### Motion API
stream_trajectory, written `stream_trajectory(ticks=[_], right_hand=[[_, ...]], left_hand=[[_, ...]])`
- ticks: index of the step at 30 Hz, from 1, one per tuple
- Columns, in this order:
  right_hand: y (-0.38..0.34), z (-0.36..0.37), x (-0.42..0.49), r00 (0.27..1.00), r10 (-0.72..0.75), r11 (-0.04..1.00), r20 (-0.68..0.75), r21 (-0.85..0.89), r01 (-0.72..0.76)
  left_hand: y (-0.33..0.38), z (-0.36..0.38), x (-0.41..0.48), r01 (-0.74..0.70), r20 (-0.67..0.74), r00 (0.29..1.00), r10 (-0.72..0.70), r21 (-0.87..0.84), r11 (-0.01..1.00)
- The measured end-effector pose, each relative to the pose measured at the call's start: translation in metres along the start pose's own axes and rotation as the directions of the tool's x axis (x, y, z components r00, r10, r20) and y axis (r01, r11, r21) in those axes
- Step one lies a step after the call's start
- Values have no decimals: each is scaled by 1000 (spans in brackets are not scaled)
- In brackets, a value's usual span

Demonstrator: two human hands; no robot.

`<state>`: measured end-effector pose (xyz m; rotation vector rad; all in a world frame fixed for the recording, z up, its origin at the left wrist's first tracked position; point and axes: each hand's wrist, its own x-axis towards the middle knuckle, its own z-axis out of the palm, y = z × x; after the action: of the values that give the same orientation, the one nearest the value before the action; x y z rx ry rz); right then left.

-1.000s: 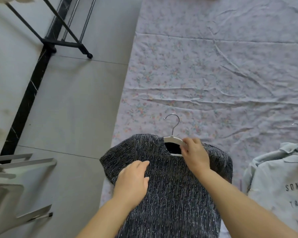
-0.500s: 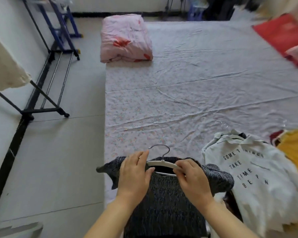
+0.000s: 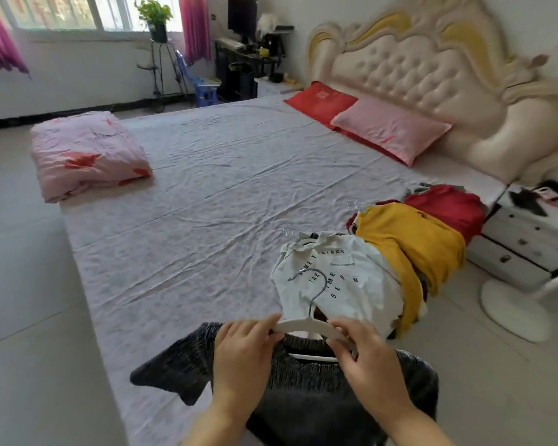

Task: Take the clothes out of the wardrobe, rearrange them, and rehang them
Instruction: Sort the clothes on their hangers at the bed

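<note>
left grip (image 3: pixel 242 349): fingers curled over the left shoulder of the white hanger (image 3: pixel 303 326), thumb underneath, pinching it.
right grip (image 3: pixel 364 358): fingertips closed on the right shoulder of the same hanger, holding it.
hanger: held between both hands at the near edge of the bed, and its metal hook (image 3: pixel 318 289) stands up and away from the person, in front of the white printed shirt.
dark sweater (image 3: pixel 303 400): a speckled black-grey knit hung on the hanger, with the neckline just under the hanger's bar. its body drops towards the person between the forearms, and one sleeve sticks out to the left over the sheet.
bed (image 3: pixel 207 194): wide, covered by a pale, creased floral sheet.
white printed shirt (image 3: pixel 339 275): lies on the bed's right edge just beyond the hands. it has black lettering on the front and a hanger hook at its collar.
yellow garment (image 3: pixel 409 239): lies beside the white shirt on its right and drapes over the bed's edge.
red garment (image 3: pixel 448 207): lies behind the yellow one, nearer the headboard.
folded quilt (image 3: pixel 84 156): pink with red marks, on the bed's far left corner, well apart from the clothes.
pillows: a pink one (image 3: pixel 390 128) overlaps a red one (image 3: pixel 319 99) against the tufted cream headboard (image 3: pixel 432 69).
nightstand (image 3: pixel 525 246): white drawers, right of the bed.
</note>
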<state>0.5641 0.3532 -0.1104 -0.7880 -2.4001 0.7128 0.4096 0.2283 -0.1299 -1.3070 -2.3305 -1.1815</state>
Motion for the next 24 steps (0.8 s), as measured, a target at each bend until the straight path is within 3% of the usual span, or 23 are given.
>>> stream_trajectory(ticks=[8,15,24], right_hand=[[80,-107,-56,987,117,987,-109,-102,-128],[190,-218,-100,969,133,972,-210,-165,-169],[312,-317,-99,932,156,969,-327,-130,-208]], left_hand=[[123,74,-7,-109,109,987,119,-98,989],[253,166,-26,-94,266,954,138,-170,981],[375,270,-3,-133,266,947,178,-179,975]])
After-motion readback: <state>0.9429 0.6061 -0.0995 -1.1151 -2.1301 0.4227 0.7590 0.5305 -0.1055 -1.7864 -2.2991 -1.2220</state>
